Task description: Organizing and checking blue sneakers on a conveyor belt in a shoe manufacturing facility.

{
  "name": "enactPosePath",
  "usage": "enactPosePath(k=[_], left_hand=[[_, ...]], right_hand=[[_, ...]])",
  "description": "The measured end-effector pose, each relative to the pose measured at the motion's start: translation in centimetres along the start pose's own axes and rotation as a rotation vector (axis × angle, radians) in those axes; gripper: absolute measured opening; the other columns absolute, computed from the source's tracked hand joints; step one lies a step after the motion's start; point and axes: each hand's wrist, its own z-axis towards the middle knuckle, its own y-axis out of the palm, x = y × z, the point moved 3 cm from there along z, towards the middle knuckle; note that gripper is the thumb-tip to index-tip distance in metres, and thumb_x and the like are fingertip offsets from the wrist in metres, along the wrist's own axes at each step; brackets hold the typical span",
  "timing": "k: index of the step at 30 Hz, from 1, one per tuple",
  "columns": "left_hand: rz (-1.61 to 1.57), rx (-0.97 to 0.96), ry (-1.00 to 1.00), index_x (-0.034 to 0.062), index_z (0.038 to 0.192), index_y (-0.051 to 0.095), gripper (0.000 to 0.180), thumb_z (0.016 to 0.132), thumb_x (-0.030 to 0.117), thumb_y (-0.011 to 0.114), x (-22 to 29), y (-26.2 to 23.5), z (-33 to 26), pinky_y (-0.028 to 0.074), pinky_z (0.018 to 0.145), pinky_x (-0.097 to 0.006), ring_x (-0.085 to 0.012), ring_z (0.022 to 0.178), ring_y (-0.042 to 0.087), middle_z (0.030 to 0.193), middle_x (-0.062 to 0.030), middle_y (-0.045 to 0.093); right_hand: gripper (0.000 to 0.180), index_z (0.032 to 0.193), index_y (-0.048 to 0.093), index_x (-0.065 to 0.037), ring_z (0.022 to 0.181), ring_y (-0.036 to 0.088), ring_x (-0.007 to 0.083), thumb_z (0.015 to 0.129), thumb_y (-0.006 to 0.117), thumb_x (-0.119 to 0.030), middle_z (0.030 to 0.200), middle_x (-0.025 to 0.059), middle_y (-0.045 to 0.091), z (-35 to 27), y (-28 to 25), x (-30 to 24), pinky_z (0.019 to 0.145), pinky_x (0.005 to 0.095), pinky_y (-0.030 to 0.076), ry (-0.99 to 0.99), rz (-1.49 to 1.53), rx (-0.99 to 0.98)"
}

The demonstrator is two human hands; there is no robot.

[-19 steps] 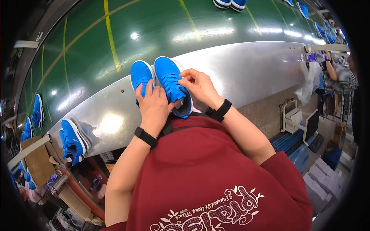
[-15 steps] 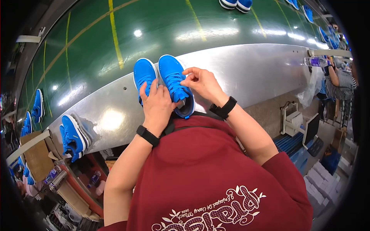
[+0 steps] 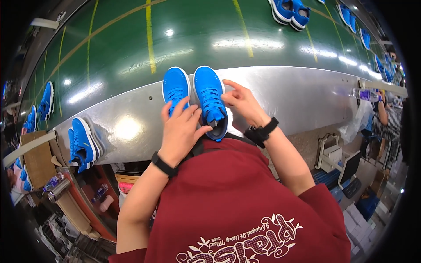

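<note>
Two bright blue lace-up sneakers with white soles stand side by side before me, toes pointing away. My left hand (image 3: 180, 131) lies with spread fingers over the heel part of the left sneaker (image 3: 175, 81) and hides its opening. Its thumb reaches toward the right sneaker (image 3: 208, 87), whose laces and dark inside show. Beside that shoe's outer edge is my right hand (image 3: 245, 104), index finger stretched out and the other fingers curled, with nothing visible in it. Its fingertips are at or very near the shoe's side; contact is hard to tell.
A metal ledge (image 3: 280, 96) runs along a green belt (image 3: 193, 26) with yellow lines. Another blue sneaker pair (image 3: 83, 144) stands on the ledge at left. More blue sneakers (image 3: 290, 12) ride the belt. A cardboard piece (image 3: 38, 153) is at left; a person in stripes (image 3: 388, 122) stands far right.
My left hand has slid back slightly toward the heels. My right hand's index finger has straightened away from the thumb, off the laces to the shoe's side. The belt's far shoes show more fully.
</note>
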Motion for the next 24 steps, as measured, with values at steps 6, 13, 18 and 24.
enactPosePath(k=[6,13,18,24], left_hand=[[-0.128,0.236,-0.369,0.0062,0.106,0.063,0.033,0.075,0.011,0.071,-3.7,-3.7,-5.9,0.045,0.085,-0.039,-0.0286,0.097,0.058,0.103,-0.0092,0.061],[-0.167,-0.178,-0.091,0.0172,0.128,0.053,0.052,0.079,0.023,0.069,0.7,-1.2,-3.1,0.048,0.081,-0.039,-0.0312,0.093,0.057,0.1,-0.0154,0.059],[-0.033,-0.468,-0.034,0.0258,0.135,0.048,0.056,0.082,0.032,0.065,2.3,0.0,-1.8,0.047,0.068,-0.04,-0.0302,0.077,0.055,0.082,-0.0134,0.054],[-0.019,-0.637,-0.258,0.0253,0.131,0.051,0.049,0.087,0.048,0.057,4.5,2.6,-0.1,0.05,0.062,-0.042,-0.0353,0.072,0.061,0.08,-0.0196,0.058]], right_hand=[[0.034,0.123,0.055,-0.004,0.074,0.055,0.0074,0.091,0.057,-0.014,0.082,0.0019,0.062,-2.0,-7.1,1.8,0.066,0.0225,0.045,-0.036,-0.224,0.379],[0.036,0.122,0.053,-0.002,0.104,0.052,0.0288,0.09,0.058,-0.018,0.109,0.0158,0.058,-1.8,-21.7,1.6,0.094,0.0389,0.04,-0.215,-0.983,1.002],[0.041,0.128,0.047,-0.007,0.119,0.039,0.0402,0.089,0.055,-0.015,0.131,0.0233,0.041,-1.4,-23.0,3.9,0.101,0.0471,0.032,-0.332,-1.219,1.08],[0.042,0.129,0.046,-0.007,0.125,0.033,0.043,0.088,0.053,-0.009,0.134,0.0274,0.036,-0.7,-21.1,2.1,0.102,0.0515,0.03,-0.208,-1.146,1.096]])
